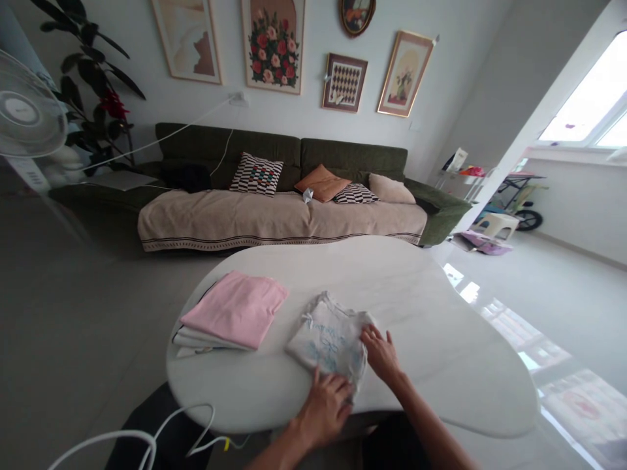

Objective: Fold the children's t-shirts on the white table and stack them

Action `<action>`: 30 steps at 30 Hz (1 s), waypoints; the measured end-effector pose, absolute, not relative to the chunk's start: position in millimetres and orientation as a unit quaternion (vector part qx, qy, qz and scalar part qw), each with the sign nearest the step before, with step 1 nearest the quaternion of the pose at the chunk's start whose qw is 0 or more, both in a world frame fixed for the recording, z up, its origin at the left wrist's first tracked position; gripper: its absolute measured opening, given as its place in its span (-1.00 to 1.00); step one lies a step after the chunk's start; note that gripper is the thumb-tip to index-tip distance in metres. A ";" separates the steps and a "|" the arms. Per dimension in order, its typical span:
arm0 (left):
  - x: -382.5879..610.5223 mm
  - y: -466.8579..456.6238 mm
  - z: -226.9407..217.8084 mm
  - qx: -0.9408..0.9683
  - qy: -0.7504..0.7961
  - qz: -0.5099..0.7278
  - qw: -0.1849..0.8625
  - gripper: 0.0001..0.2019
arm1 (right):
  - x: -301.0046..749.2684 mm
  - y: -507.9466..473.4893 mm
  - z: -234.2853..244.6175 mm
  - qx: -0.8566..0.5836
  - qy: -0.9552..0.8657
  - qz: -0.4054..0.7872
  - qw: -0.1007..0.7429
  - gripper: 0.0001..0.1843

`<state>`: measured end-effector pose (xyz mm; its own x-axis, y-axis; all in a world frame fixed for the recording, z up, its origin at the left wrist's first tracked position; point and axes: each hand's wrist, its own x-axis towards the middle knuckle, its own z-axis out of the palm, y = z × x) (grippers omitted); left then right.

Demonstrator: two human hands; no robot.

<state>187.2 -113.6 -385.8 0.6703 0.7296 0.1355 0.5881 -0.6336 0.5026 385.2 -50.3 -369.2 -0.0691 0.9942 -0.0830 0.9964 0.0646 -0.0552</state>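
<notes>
A folded white garment [326, 339] with a blue print lies on the white table [416, 307] in front of me. My left hand [326, 405] rests on its near edge, fingers curled over the fabric. My right hand [383, 352] lies flat on the garment's right side, fingers spread. To the left sits a stack of folded clothes [230, 313] with a pink piece on top and white ones under it.
A white cable [147, 437] loops below the table's near left edge. Behind the table stands a green sofa [274, 189] with a beige cover and several cushions. A fan [27, 111] and a plant [98, 91] are at the left; a small stool [497, 225] at the right.
</notes>
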 end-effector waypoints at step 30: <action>98.0 -113.7 -446.2 0.817 0.481 0.318 -0.001 -0.66 | 280.9 -85.6 -399.6 0.738 0.665 -0.058 -0.102 -0.45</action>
